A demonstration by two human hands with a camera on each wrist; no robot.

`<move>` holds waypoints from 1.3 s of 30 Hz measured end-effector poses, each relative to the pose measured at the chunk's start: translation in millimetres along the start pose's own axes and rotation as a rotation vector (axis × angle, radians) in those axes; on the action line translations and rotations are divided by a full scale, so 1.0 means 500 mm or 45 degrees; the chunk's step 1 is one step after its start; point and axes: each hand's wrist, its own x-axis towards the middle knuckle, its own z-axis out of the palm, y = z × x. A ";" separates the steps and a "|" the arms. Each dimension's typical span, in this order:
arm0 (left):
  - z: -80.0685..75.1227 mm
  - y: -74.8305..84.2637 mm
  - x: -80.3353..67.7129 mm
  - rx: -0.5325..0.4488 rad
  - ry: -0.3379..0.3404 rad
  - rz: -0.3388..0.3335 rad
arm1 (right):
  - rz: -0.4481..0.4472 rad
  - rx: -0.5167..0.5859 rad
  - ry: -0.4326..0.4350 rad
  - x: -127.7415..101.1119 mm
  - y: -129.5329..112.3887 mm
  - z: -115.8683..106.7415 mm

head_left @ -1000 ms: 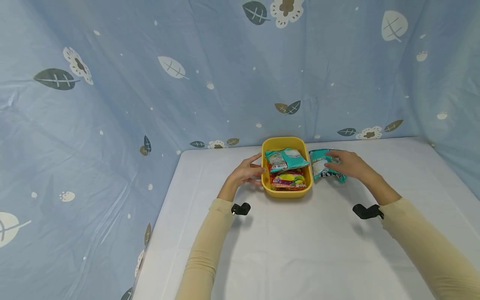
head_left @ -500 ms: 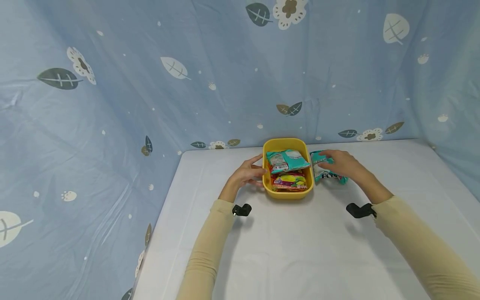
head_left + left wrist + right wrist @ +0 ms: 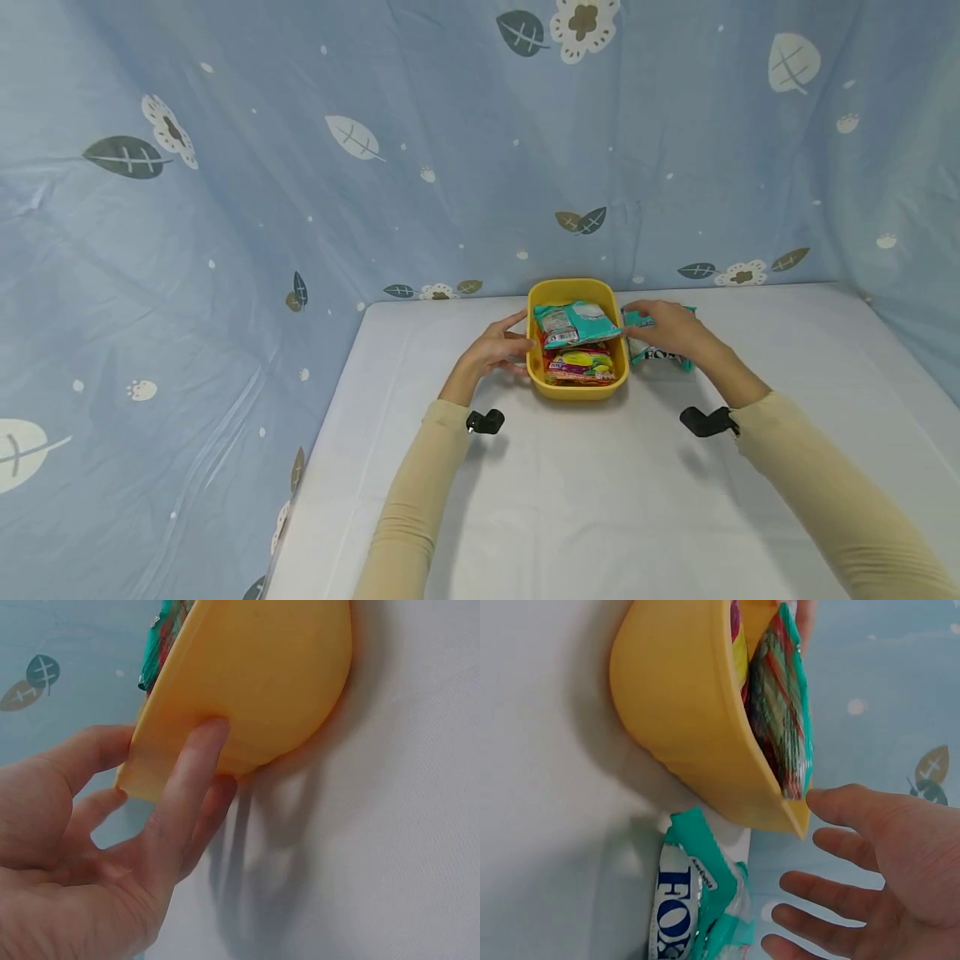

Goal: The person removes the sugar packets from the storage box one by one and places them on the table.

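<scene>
A yellow bin (image 3: 577, 393) holds a teal snack packet (image 3: 576, 323) lying over red-and-yellow packets (image 3: 579, 367). My left hand (image 3: 491, 348) grips the bin's left side, thumb at the rim and fingers against the outer wall (image 3: 270, 682). My right hand (image 3: 671, 327) hovers at the bin's right rim with fingers spread and holding nothing. In the right wrist view its thumb tip is close to the lower corner of the packet in the bin (image 3: 780, 712). Under this hand, a second teal packet marked FOX (image 3: 679, 907) lies on the table beside the bin, partly hidden in the head view.
A white cloth covers the table (image 3: 570, 500). Behind the bin and along the left hangs a blue curtain (image 3: 465, 150) with leaves and flowers. Black wrist cameras (image 3: 486, 422) sit on both forearms.
My right hand has moved left from over the loose teal packet to the bin's right rim, uncovering the packet's right part. My left hand stays on the bin.
</scene>
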 end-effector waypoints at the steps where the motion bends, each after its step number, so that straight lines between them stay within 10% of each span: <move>1: 0.000 0.000 0.000 -0.001 0.001 0.005 | -0.007 -0.004 0.006 0.000 -0.003 0.000; 39: 0.003 0.001 -0.008 0.009 0.003 0.027 | -0.043 -0.115 -0.002 0.046 -0.073 0.016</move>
